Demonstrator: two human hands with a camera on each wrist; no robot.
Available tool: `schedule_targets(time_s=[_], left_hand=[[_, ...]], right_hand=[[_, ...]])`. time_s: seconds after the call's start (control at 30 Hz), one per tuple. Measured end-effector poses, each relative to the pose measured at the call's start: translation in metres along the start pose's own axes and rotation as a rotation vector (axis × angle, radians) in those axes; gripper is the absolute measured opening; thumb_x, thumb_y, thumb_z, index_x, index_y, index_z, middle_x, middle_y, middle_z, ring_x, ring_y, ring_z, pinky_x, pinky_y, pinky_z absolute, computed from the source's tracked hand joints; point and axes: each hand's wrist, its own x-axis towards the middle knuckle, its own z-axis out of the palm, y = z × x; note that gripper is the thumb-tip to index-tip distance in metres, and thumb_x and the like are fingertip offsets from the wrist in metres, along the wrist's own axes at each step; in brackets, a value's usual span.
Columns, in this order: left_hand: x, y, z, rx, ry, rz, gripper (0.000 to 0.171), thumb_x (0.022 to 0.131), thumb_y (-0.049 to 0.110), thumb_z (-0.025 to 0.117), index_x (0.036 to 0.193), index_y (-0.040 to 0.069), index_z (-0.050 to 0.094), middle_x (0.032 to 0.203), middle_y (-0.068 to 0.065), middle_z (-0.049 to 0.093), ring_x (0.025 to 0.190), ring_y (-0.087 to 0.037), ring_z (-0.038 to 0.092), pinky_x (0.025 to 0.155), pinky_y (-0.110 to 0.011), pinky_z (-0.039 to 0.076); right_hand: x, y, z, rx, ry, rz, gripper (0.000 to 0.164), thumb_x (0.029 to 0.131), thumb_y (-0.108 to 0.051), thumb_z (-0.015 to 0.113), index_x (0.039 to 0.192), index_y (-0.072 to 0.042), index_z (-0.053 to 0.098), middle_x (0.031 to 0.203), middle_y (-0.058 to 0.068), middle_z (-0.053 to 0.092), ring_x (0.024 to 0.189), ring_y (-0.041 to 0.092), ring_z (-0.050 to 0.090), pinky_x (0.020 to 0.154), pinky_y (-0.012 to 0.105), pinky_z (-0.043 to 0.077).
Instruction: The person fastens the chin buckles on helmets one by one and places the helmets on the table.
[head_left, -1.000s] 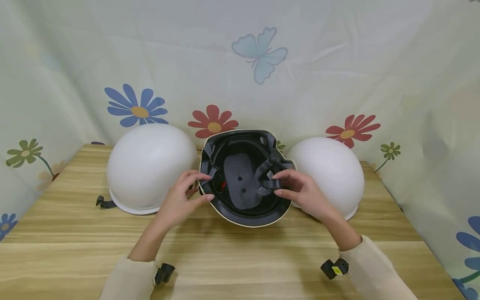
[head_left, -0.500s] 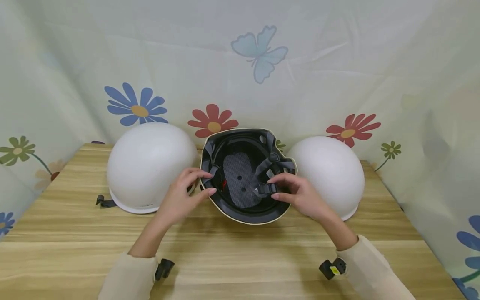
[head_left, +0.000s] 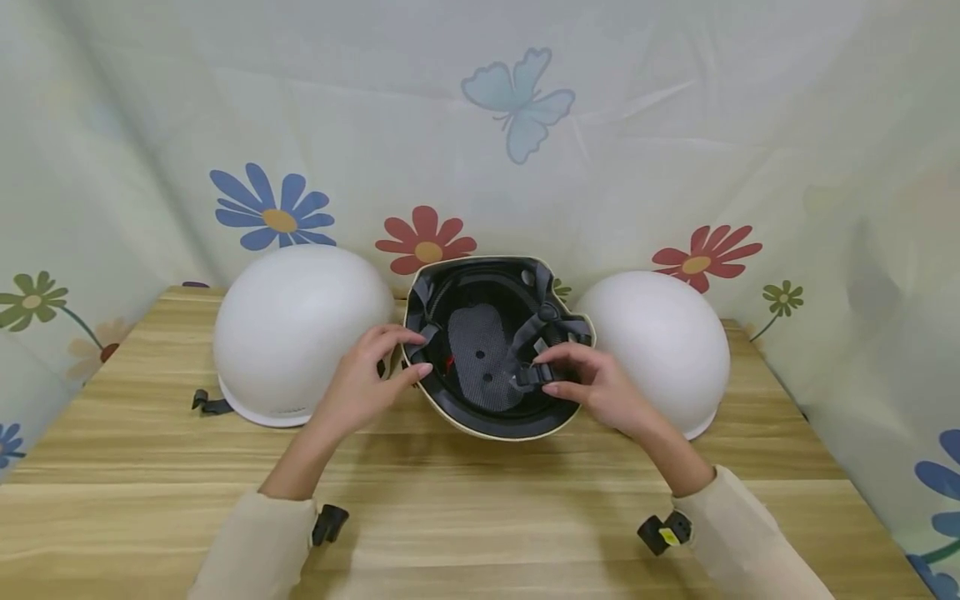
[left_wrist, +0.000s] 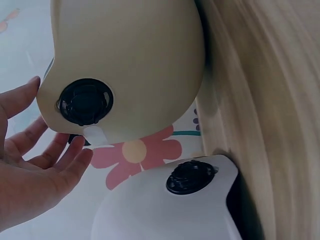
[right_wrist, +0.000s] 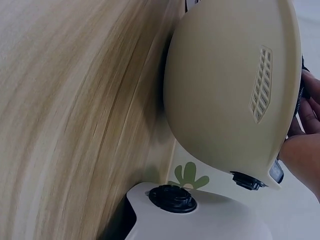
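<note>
A helmet with a beige shell lies upturned in the middle of the table, its black padded inside facing me. My left hand holds the helmet's left rim, with thumb and bent fingers at the side flap; the left wrist view shows this hand beside a round black side cap. Over the opening's right side, my right hand pinches a black buckle on the chin strap. In the right wrist view, the shell partly hides the right hand.
White helmets stand dome-up on both sides, one at left and one at right. A black strap end sticks out from the left one. Behind the wooden table hangs a flowered cloth.
My right hand has drawn the buckle a little leftward over the helmet's opening. The helmet's near rim has tipped slightly, and my left hand stays at its left side.
</note>
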Motion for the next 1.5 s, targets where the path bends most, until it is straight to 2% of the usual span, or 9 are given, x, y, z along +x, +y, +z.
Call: schedule_targets(time_s=[0.23,0.37,0.53,0.73,0.83,1.03,1.5], left_hand=[[0.015,0.010,-0.007,0.003,0.022,0.090,0.035,0.081,0.018,0.070,0.112,0.004,0.060,0.115,-0.011,0.055,0.109,-0.026,0.049,0.092,-0.044,0.040],[0.024,0.020,-0.008,-0.002,0.005,0.110,0.037,0.082,0.019,0.070,0.114,0.005,0.059,0.117,-0.010,0.056,0.110,-0.025,0.049,0.091,-0.042,0.042],[0.036,0.031,-0.003,0.040,-0.063,0.095,0.039,0.082,0.021,0.069,0.117,0.005,0.059,0.120,-0.011,0.055,0.114,-0.026,0.047,0.094,-0.043,0.039],[0.047,0.036,0.006,0.166,-0.188,0.074,0.039,0.083,0.023,0.068,0.116,0.005,0.059,0.120,-0.012,0.056,0.115,-0.028,0.046,0.098,-0.043,0.036],[0.048,0.032,0.007,0.209,-0.221,0.080,0.038,0.083,0.021,0.068,0.116,0.003,0.060,0.118,-0.014,0.057,0.114,-0.030,0.047,0.098,-0.044,0.035],[0.043,0.025,0.001,0.209,-0.230,0.074,0.039,0.083,0.018,0.068,0.116,0.000,0.059,0.118,-0.017,0.056,0.113,-0.032,0.046,0.098,-0.045,0.034],[0.038,0.012,-0.016,0.230,-0.284,0.207,0.032,0.083,0.017,0.068,0.109,-0.001,0.064,0.103,-0.013,0.063,0.101,-0.029,0.048,0.089,-0.043,0.039]], right_hand=[[0.000,0.002,-0.001,-0.013,-0.011,0.003,0.029,0.078,0.008,0.066,0.106,0.004,0.060,0.101,0.014,0.057,0.090,0.019,0.054,0.081,0.025,0.045],[0.000,0.002,-0.001,-0.047,-0.007,0.003,0.028,0.078,0.006,0.067,0.105,0.003,0.061,0.101,0.013,0.058,0.091,0.018,0.054,0.081,0.025,0.045],[-0.002,0.004,-0.002,-0.074,-0.007,0.010,0.028,0.078,0.004,0.067,0.105,0.001,0.062,0.100,0.012,0.058,0.090,0.018,0.054,0.080,0.026,0.045],[-0.003,0.006,-0.002,-0.086,-0.004,0.016,0.027,0.078,0.002,0.068,0.105,0.000,0.062,0.100,0.011,0.059,0.091,0.018,0.054,0.081,0.025,0.045],[-0.004,0.006,-0.003,-0.085,-0.008,0.036,0.027,0.079,0.001,0.068,0.105,0.000,0.062,0.099,0.011,0.059,0.090,0.018,0.054,0.079,0.024,0.045],[-0.003,0.004,-0.004,-0.084,-0.009,0.070,0.027,0.079,0.001,0.069,0.105,-0.001,0.063,0.100,0.011,0.059,0.089,0.019,0.054,0.077,0.024,0.045],[-0.002,0.003,-0.006,-0.088,-0.017,0.095,0.029,0.078,0.000,0.069,0.106,-0.001,0.062,0.102,0.011,0.059,0.090,0.019,0.054,0.077,0.023,0.046]])
